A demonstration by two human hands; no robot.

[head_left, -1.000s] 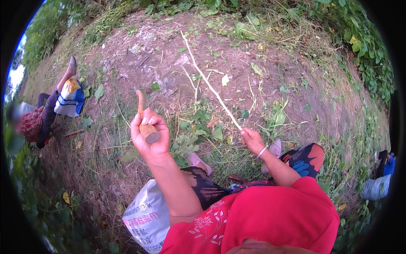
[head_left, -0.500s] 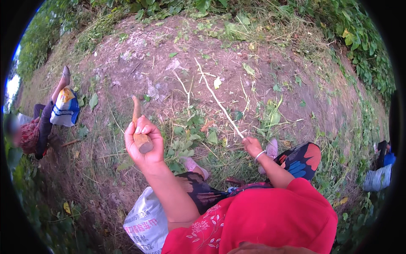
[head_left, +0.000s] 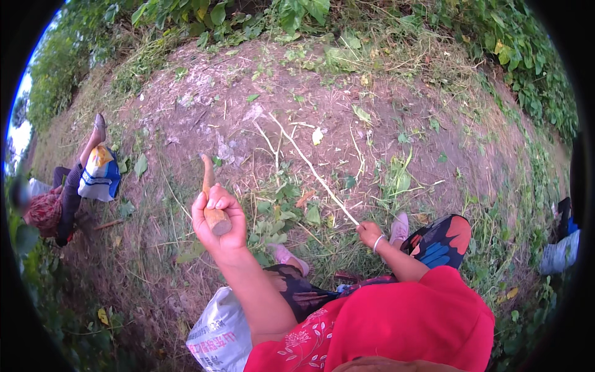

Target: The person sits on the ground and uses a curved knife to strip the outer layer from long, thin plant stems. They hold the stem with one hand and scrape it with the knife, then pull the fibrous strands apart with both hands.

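Observation:
My left hand [head_left: 234, 239] is raised and closed round a curved wooden handle [head_left: 208, 173]. Its thick cut end faces me, while the thinner end points away; any blade beyond it cannot be made out. On the right, my right hand [head_left: 370, 234], with a pale bracelet at the wrist, grips the near end of a long, thin, pale stick [head_left: 316, 175]. The stick slants away to the far left, low over the ground. Beyond the hands, a forked pale twig [head_left: 273, 146] lies on the soil.
A white printed sack [head_left: 217, 335] is beside my left leg. At far left another person [head_left: 46, 211] sits near a blue-and-white bag [head_left: 101, 177]. Cut leaves [head_left: 282, 217] and grass litter the ground around my pink shoes [head_left: 400, 226]. Leafy plants [head_left: 527, 59] border the far side.
The far tip of the stick has swung left and come nearer. My left hand, still holding the wooden handle, sits slightly lower and further right in view.

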